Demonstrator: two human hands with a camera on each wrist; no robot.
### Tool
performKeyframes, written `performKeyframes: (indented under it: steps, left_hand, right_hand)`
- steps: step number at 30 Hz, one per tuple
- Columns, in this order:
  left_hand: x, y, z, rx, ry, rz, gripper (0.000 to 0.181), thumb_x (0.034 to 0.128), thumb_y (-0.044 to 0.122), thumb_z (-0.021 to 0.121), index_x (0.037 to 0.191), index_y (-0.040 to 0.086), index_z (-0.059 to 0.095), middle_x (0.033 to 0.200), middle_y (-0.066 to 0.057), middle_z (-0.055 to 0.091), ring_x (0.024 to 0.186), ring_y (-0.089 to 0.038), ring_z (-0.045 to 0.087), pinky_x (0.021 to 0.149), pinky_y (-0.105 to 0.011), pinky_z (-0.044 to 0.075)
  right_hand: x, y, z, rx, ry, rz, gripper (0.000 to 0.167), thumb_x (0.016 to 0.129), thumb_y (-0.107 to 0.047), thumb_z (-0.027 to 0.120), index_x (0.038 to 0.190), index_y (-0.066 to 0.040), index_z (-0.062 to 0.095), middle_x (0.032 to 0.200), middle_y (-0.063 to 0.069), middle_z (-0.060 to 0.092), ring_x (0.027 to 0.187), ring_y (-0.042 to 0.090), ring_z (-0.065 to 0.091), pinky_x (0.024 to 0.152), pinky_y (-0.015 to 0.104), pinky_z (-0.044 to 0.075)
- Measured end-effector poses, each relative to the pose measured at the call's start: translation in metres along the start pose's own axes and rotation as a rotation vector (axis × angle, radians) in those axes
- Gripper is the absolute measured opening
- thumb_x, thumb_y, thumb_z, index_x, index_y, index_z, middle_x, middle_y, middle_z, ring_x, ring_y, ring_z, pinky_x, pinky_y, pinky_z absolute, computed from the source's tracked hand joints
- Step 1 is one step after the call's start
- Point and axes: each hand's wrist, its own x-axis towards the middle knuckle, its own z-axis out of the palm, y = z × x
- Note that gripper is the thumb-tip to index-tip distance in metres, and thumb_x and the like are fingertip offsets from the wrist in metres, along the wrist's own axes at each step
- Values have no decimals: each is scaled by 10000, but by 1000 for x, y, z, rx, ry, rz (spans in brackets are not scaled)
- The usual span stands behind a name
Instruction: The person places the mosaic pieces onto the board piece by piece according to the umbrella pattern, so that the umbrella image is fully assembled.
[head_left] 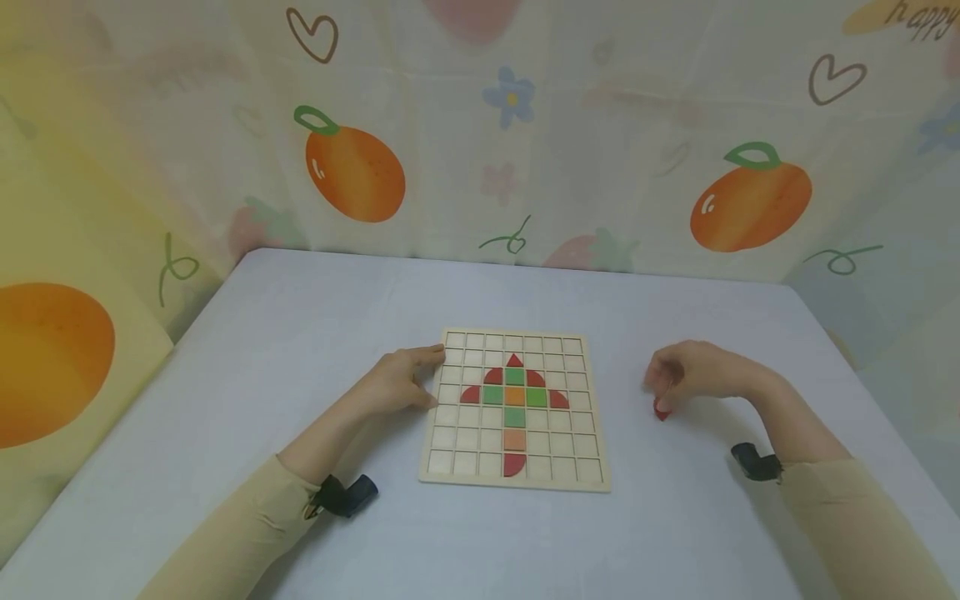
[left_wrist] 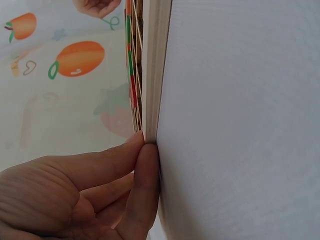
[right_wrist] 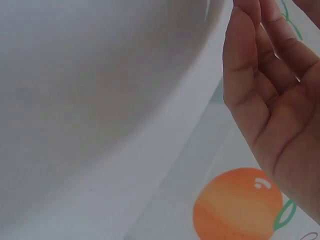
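Note:
A square wooden grid board point(head_left: 480, 463) lies on the white table. Red, green and orange tiles fill some of its cells in an arrow-like figure. A red triangle tile point(head_left: 514, 361) tops it, with an orange tile point(head_left: 514, 396) at the middle and a red rounded tile point(head_left: 514, 465) at the bottom. Along the board's left edge, my left hand point(head_left: 393, 381) touches with spread finger and thumb; the left wrist view shows the fingertips point(left_wrist: 146, 155) against the side. Right of the board, my right hand point(head_left: 693, 371) pinches a small red tile point(head_left: 662, 411), whose shape is partly hidden.
A white cloth covers the table point(head_left: 337, 317). Behind it hangs a printed curtain point(head_left: 600, 125) with oranges, hearts and flowers. Small black wrist devices point(head_left: 347, 496) sit at both sleeves.

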Motion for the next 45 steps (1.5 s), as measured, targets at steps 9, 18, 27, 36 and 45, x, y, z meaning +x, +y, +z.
performKeyframes:
  steps: [9,18,27,36,45]
  left_hand:
    - [-1,1,0,-7,2,-5,786,760,40,781,1475,68,455,1607,-64,367,590,-139,493,611,-248,440]
    - [-1,0,0,-5,0,7,780,762,43,777,1473,61,456,1607,-66,366,615,-143,495,633,-249,435]
    - [0,-1,0,1,0,5,779,764,46,776,1473,60,455,1603,-69,374,622,-147,498,632,-250,440]
    - [2,-1,1,1,0,2,779,765,48,778,1474,65,456,1604,-66,373,638,-148,516,636,-245,444]
    - [1,-2,1,-6,4,0,776,763,47,777,1472,74,462,1605,-51,375,621,-144,512,617,-246,450]
  right_hand:
    - [-2,7,6,-40,27,25,307,747,-210,830,977,-126,646,797,-8,643,793,161,566,726,312,444]
    - [-4,6,12,-58,41,8,244,743,-152,820,922,-132,655,746,-2,578,758,158,524,668,303,432]
    - [-3,1,13,-72,31,16,198,744,-147,829,852,-130,663,743,0,575,777,164,518,680,302,436]
    - [-2,0,14,-85,45,19,196,745,-133,827,857,-129,665,783,1,604,804,164,534,696,296,460]
    - [-1,-1,15,-75,59,32,211,743,-131,828,882,-113,671,777,3,609,781,160,540,683,292,467]
